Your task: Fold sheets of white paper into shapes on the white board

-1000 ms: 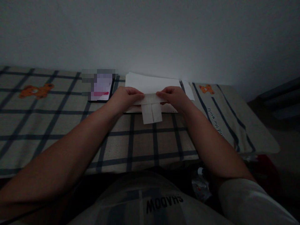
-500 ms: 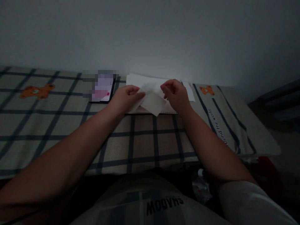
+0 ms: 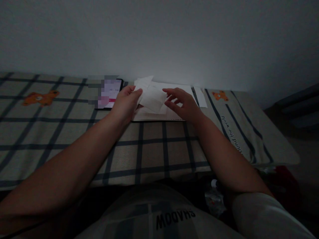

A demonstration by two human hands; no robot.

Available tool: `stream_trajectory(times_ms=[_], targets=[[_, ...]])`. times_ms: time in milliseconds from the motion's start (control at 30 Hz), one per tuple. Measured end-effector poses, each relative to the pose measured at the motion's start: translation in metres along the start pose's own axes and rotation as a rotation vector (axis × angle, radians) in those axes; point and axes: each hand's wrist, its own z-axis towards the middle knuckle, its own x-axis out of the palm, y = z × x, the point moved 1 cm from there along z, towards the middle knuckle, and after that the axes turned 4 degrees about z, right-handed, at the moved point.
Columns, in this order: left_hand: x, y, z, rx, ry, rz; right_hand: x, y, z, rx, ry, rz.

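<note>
A folded white paper piece (image 3: 152, 97) is pinched at its left edge by my left hand (image 3: 127, 103) and held just above a stack of white sheets (image 3: 174, 114). My right hand (image 3: 183, 103) hovers at the paper's right side with fingers spread, fingertips close to or touching its edge. The stack lies on a checked cloth (image 3: 149, 146) with dark lines, near the wall.
A phone (image 3: 107, 94) with a lit screen lies left of the stack. A small white slip (image 3: 200, 96) lies right of it. Orange bear prints (image 3: 40, 98) mark the cloth. The cloth's right end drops off near a dark floor area.
The folded paper was held by both hands with a flap hanging down; it has been turned and lifted leftward. My right hand has let go and opened; my left hand keeps hold.
</note>
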Motion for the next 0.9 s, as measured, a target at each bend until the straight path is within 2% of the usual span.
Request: stream_trajectory(times_ms=[100,267,367,467,633,900], targets=[[0.002,0.0,-0.002,0.01,0.031,-0.055,0.004,-0.003,0.0,-0.017,0.026,0.043],[0.005,0.004,-0.004,0.043,0.083,-0.133,0.008,-0.033,0.004,-0.039,0.041,-0.02],[0.004,0.008,0.0,0.002,0.183,-0.106,0.004,-0.043,0.007,-0.043,0.024,-0.06],[0.002,0.008,0.001,-0.027,0.249,-0.035,0.002,-0.041,0.007,-0.065,0.018,-0.066],[0.0,0.005,-0.002,-0.033,0.241,0.019,0.008,-0.035,0.003,-0.133,0.053,-0.042],[0.0,0.009,0.001,-0.075,0.282,0.048,0.003,-0.032,0.003,-0.255,0.053,-0.252]])
